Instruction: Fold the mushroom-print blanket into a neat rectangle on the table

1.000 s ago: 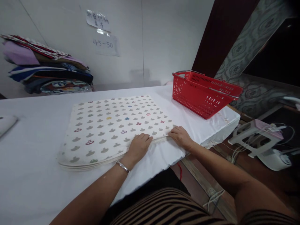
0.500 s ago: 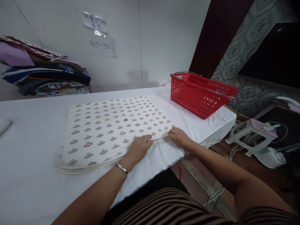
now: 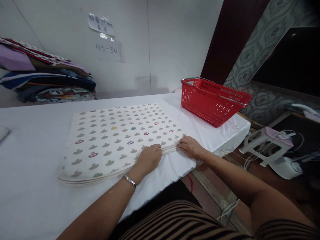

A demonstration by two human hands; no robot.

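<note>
A cream cloth (image 3: 120, 133), printed with small grey motifs and a few coloured ones, lies folded flat in several layers on the white-covered table. Its layered edge faces me. My left hand (image 3: 149, 158), with a silver bracelet at the wrist, is closed over the near edge, fingertips on the cloth; the thumb is mostly hidden. At the near right corner, my right hand (image 3: 190, 147) pinches the layers with its fingers curled. A short stretch of layered edge shows between the two hands.
A red shopping basket (image 3: 212, 101) with metal handles stands on the table (image 3: 32, 143) at the back right. Folded fabrics (image 3: 50, 73) are piled at the back left. Beyond the table's right end are a white plastic stool (image 3: 266, 143) and cables.
The layers between my hands look slightly more spread apart at the near edge. Both hands stay almost in place, and the view has shifted a little.
</note>
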